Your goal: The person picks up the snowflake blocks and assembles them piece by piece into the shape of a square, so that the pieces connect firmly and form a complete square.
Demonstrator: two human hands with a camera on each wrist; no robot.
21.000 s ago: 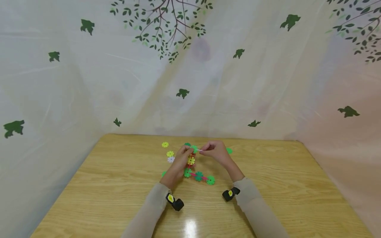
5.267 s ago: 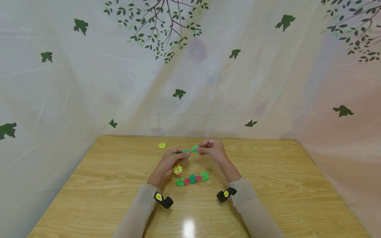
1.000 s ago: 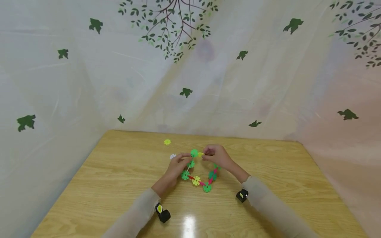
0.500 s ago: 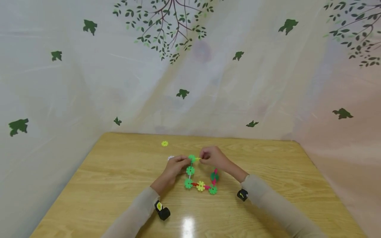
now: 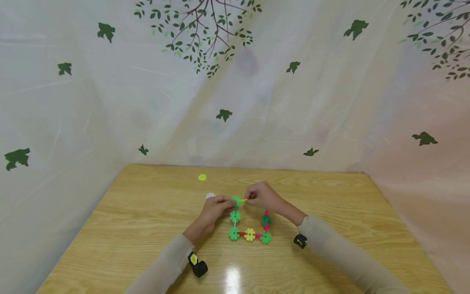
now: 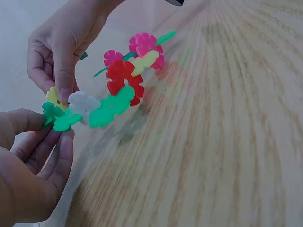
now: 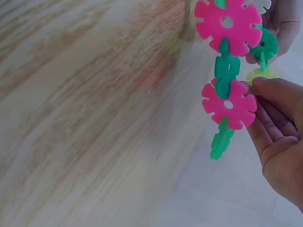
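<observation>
My left hand (image 5: 213,212) pinches a green snowflake disc (image 5: 236,201) at one end of a chain of interlocking flower-shaped plastic discs. Against that disc my right hand (image 5: 265,197) holds a yellow disc (image 6: 52,96) between thumb and fingers, seen edge-on in the head view. From the left hand the chain runs toward the body through a green disc (image 5: 235,216) and a white disc (image 6: 84,105). It turns along red (image 6: 124,78) and yellow discs, then climbs the right side through pink (image 7: 229,104) and green ones. The right hand hides its far end in the head view.
A loose yellow disc (image 5: 202,177) lies at the back of the wooden table (image 5: 147,228). One loose white disc (image 5: 210,195) sits just behind the left hand. A printed cloth (image 5: 176,122) hangs past the table's far edge.
The chain has grown, and fewer loose discs lie about. The right hand has gone from a green disc to a yellow one. Over the last second the chain has swung squarer and nearer the body.
</observation>
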